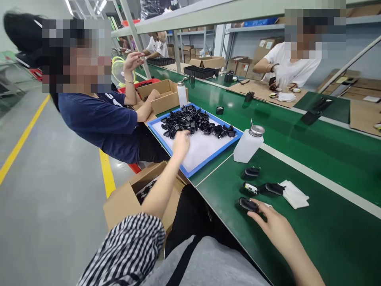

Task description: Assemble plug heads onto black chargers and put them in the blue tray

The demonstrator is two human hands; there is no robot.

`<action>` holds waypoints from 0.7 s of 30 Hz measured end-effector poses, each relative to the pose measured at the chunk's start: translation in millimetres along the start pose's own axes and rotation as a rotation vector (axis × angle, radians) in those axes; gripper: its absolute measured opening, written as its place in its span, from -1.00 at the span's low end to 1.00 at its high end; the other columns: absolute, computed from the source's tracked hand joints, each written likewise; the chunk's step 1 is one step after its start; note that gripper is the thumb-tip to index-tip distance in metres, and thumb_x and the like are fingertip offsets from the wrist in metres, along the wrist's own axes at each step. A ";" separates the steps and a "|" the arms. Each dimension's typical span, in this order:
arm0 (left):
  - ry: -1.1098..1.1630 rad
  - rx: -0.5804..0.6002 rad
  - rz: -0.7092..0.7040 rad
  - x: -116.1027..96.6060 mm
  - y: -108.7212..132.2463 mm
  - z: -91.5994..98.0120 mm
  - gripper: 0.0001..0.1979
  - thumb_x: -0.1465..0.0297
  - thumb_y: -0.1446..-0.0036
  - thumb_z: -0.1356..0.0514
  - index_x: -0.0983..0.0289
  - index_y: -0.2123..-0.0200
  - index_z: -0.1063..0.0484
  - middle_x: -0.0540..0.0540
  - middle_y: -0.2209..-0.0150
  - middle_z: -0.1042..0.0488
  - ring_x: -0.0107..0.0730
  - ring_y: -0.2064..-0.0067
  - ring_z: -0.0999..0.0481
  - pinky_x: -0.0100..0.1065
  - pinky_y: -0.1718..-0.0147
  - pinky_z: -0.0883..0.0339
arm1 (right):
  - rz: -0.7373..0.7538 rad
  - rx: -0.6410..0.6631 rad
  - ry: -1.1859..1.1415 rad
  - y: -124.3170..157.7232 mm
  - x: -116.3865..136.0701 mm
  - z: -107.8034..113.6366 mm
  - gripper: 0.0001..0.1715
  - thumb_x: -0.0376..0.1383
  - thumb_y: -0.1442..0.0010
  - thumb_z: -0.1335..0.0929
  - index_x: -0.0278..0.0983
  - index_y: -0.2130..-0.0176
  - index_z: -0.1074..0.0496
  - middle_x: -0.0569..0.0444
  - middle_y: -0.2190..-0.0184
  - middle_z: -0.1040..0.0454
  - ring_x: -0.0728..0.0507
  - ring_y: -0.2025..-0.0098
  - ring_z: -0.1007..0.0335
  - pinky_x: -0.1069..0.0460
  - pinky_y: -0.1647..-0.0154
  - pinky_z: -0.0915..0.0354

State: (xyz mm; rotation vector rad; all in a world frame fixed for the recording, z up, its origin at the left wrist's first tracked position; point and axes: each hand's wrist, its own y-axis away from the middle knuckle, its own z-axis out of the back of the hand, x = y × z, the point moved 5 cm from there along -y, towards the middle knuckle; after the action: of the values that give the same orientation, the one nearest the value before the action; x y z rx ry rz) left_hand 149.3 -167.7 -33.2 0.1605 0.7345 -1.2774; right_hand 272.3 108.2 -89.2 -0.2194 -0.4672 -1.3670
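Note:
My left hand [181, 145] reaches over the blue-rimmed tray [198, 157], at the near edge of a heap of small black plug pieces [186, 119]. Its fingers are curled together; what they pinch is hidden. On the green bench, my right hand [272, 220] has its thumb and fingers closed on the end of a black adapter housing [248, 204]. Just beyond it lie an opened housing [249, 189] with pale parts showing inside, a dark housing [271, 189] beside a folded white cloth [294, 194], and another black housing [250, 172].
A white pump bottle [249, 145] stands right of the tray, and another bottle [181, 94] behind it. An open carton [122, 202] sits below the bench edge. One co-worker [101, 119] sits at left; another [294, 63] works across the green conveyor [312, 147].

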 end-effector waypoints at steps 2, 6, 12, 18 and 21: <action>-0.016 -0.031 0.056 27.6 -36.1 1.7 -0.72 0.57 0.02 0.06 0.35 0.18 -0.23 0.24 0.14 -0.23 -0.20 0.11 -0.27 -0.21 0.16 -0.13 | 0.010 0.041 -0.010 0.3 -1.2 3.4 -0.49 -0.03 0.04 -0.14 -0.21 0.12 -0.25 0.01 0.23 -0.36 -0.17 0.21 -0.29 0.00 0.34 -0.28; -0.033 -0.030 0.077 55.4 -65.0 -5.4 -0.83 0.62 0.12 0.00 0.36 0.43 -0.32 0.20 0.35 -0.35 -0.11 0.18 -0.32 -0.15 0.21 -0.14 | -0.071 0.006 -0.106 8.1 -16.1 26.2 -0.40 -0.01 0.08 -0.19 -0.20 0.05 -0.18 0.01 0.28 -0.37 -0.17 0.28 -0.31 -0.03 0.35 -0.27; 0.161 -0.035 -0.112 7.7 -26.9 2.9 -0.89 0.59 0.17 -0.06 0.33 0.52 -0.32 -0.05 0.56 -0.35 -0.36 0.37 -0.37 -0.31 0.28 -0.23 | -0.197 -0.279 -0.523 15.8 -28.1 58.7 -0.63 -0.10 0.05 -0.21 -0.26 0.29 -0.34 0.05 0.52 -0.36 -0.08 0.47 -0.29 0.02 0.43 -0.24; 0.616 0.144 -0.613 -109.0 83.1 -21.1 -0.92 0.52 0.14 -0.07 0.29 0.50 -0.34 -0.02 0.46 -0.40 -0.53 0.36 -0.38 -0.49 0.39 -0.29 | -0.054 -0.156 -0.958 -25.7 -0.9 44.3 -0.50 -0.17 0.10 -0.26 -0.32 0.13 -0.23 0.08 0.54 -0.37 -0.03 0.51 -0.27 0.05 0.50 -0.23; 0.722 0.298 -0.611 -126.2 106.8 -47.2 -0.91 0.53 0.11 -0.04 0.31 0.49 -0.33 0.01 0.44 -0.40 -0.54 0.35 -0.38 -0.51 0.39 -0.29 | 0.004 -0.155 -0.944 -36.8 1.1 37.9 -0.54 -0.21 0.16 -0.30 -0.32 0.20 -0.28 0.06 0.50 -0.39 -0.04 0.50 -0.30 0.04 0.48 -0.25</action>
State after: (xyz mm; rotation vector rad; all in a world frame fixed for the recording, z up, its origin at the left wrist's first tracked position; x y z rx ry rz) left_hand 214.5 -8.7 -26.4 0.7076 1.2631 -1.9423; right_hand 229.4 115.5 -59.4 -1.0111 -1.1345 -1.2348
